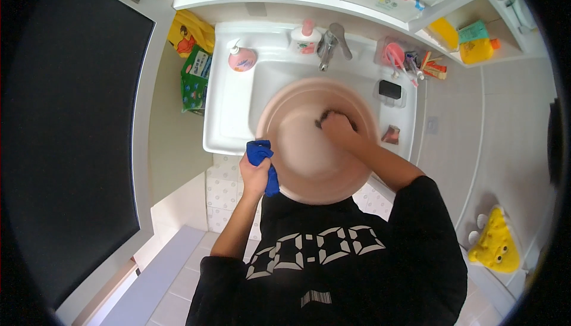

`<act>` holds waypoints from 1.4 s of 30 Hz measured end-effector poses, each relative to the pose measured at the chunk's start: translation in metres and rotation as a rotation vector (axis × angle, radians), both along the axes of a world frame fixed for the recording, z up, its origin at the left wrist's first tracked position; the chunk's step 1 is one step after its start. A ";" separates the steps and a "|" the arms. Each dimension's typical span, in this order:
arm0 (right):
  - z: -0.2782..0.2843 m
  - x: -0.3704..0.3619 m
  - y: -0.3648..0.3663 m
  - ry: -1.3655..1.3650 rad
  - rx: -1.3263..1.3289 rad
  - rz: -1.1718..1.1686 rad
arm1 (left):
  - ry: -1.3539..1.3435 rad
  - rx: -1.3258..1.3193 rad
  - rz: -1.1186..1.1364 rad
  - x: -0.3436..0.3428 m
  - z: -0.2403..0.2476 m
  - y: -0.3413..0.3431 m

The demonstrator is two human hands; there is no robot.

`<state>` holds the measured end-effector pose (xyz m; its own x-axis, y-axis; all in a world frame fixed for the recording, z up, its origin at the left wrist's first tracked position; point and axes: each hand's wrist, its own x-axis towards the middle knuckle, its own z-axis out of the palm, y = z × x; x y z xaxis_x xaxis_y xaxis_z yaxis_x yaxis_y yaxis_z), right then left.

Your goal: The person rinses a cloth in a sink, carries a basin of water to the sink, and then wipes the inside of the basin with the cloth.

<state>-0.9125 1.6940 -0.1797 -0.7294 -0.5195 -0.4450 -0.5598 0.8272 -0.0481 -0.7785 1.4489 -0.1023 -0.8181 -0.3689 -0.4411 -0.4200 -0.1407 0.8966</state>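
Observation:
A large pink basin [357,174] rests in the white sink, its near side reaching toward my body. My left hand [254,175] is closed round a bunched blue cloth [259,152] at the basin's left rim. Part of the cloth hangs down beside the wrist. Inside the basin, my right hand [337,125] is closed on a dark, crumpled piece that looks like cloth [325,115]. Its ends show on both sides of the fist, while the fingers are mostly hidden. The faucet [327,46] stands just beyond the basin.
On the sink [229,118] stand a pink pump bottle [242,59], a white bottle with a pink cap [306,39] and a black bar in a clear dish [389,90]. An open cabinet door [143,118] borders the left. A shelf [285,0] overhangs the back.

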 end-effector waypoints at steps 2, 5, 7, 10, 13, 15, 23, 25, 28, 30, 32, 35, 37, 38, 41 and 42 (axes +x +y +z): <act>0.015 0.030 0.006 -0.134 0.116 0.154 | 0.010 0.028 0.014 0.001 0.000 0.000; 0.043 0.076 0.004 -0.308 -0.254 0.198 | -0.004 0.007 0.028 0.002 0.002 0.000; 0.047 0.089 -0.025 -0.413 -0.275 0.327 | -0.029 0.045 0.012 0.004 0.002 -0.003; 0.011 0.096 -0.070 -0.018 -0.518 0.208 | -0.046 0.012 -0.048 0.003 0.004 -0.005; 0.011 0.052 -0.089 0.251 -0.339 0.125 | -0.016 -0.094 -0.084 0.011 0.006 -0.003; 0.000 0.022 -0.078 0.338 -0.289 0.031 | 0.020 -0.125 -0.093 0.012 0.006 -0.001; 0.025 0.016 0.012 -0.001 0.085 -0.096 | 0.063 -0.094 -0.020 0.016 -0.004 0.003; 0.013 0.025 0.022 -0.049 0.141 -0.083 | 0.066 -0.072 -0.033 0.014 -0.003 0.004; -0.005 0.026 0.020 0.119 -0.011 -0.191 | 0.053 -0.052 -0.081 0.010 0.002 -0.001; -0.010 0.018 0.002 0.247 -0.094 -0.216 | 0.038 -0.052 -0.119 0.011 0.003 -0.003; -0.046 0.004 -0.015 0.299 -0.281 -0.307 | 0.048 -0.092 -0.182 0.006 0.007 0.000; -0.023 0.012 -0.066 0.213 -0.496 -0.247 | 0.034 -0.086 -0.155 0.013 0.002 -0.005; 0.005 0.026 -0.075 0.110 -0.507 -0.123 | 0.045 -0.088 -0.144 0.012 0.001 -0.004; 0.008 0.037 -0.076 0.018 -0.574 -0.013 | 0.055 -0.086 -0.144 0.011 0.001 -0.004; 0.013 0.078 -0.068 -0.122 -0.773 0.103 | 0.012 -0.063 -0.124 0.009 0.000 -0.004; 0.012 0.088 -0.065 -0.174 -0.908 0.109 | 0.013 -0.065 -0.121 0.009 -0.001 -0.004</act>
<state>-0.8246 1.6286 -0.1678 -0.6173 -0.7839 0.0670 -0.5560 0.3745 -0.7420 -0.7694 1.4446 -0.1037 -0.8637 -0.2951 -0.4086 -0.4186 -0.0314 0.9076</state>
